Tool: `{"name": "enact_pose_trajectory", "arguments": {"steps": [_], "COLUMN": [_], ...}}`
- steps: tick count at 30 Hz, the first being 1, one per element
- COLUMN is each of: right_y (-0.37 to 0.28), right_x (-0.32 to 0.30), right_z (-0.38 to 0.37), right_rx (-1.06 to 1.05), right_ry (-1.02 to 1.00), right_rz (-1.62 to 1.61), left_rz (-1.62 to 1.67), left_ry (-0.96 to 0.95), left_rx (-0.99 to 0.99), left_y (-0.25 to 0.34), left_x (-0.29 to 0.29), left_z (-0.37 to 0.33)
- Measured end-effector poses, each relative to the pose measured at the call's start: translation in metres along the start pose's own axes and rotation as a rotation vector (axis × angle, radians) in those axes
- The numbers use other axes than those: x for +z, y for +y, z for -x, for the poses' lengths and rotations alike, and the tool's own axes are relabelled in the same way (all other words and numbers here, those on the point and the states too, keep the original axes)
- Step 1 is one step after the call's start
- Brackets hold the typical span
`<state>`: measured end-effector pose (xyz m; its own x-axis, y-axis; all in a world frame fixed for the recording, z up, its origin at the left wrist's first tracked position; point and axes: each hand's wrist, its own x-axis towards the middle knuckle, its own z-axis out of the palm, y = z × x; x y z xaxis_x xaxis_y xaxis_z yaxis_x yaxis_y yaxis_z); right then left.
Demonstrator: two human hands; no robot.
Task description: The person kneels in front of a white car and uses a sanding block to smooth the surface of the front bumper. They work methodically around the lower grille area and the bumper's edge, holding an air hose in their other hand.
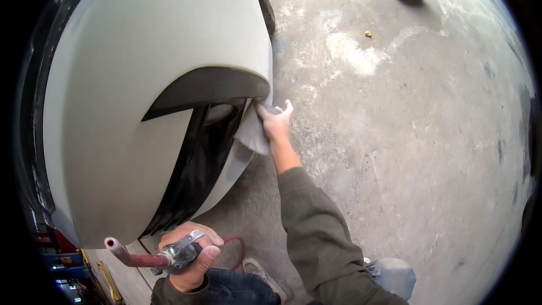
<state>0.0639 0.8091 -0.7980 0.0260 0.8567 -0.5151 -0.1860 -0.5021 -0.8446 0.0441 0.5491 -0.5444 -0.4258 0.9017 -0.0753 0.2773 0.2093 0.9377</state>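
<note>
Holding a grey cloth [253, 133] at the edge of the car [121, 85] with the right hand [275, 124], spreading some fingers, hiding any pinch.
Wrapping the left hand [195, 243] around an air gun [183, 252], probably for having it ready.

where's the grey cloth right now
The grey cloth is near the middle of the head view, by the right hand, at the edge of the pale car, right of the black grille.

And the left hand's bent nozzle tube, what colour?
Bent nozzle tube: dull red, best in head view.
</note>
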Motion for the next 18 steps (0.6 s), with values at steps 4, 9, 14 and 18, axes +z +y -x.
{"name": "enact_pose_trajectory", "arguments": {"steps": [4,9,14,18], "right_y": [0.035,-0.003,0.039,0.01], "right_x": [-0.011,-0.023,-0.024,-0.023], "right_z": [-0.001,-0.028,-0.012,-0.048], "right_rx": [-0.101,-0.065,-0.068,-0.119], "right_ry": [0.012,-0.014,-0.059,0.021], "right_rz": [0.028,0.058,-0.001,0.036], "left_rz": [-0.021,0.0,-0.003,0.032], "left_ry": [0.007,0.037,0.041,0.062], "left_rx": [-0.014,-0.047,-0.045,-0.046], "left_y": [-0.011,-0.016,-0.022,-0.032], "left_x": [0.018,0.036,0.04,0.055], "left_z": [-0.004,-0.016,-0.018,-0.029]}}
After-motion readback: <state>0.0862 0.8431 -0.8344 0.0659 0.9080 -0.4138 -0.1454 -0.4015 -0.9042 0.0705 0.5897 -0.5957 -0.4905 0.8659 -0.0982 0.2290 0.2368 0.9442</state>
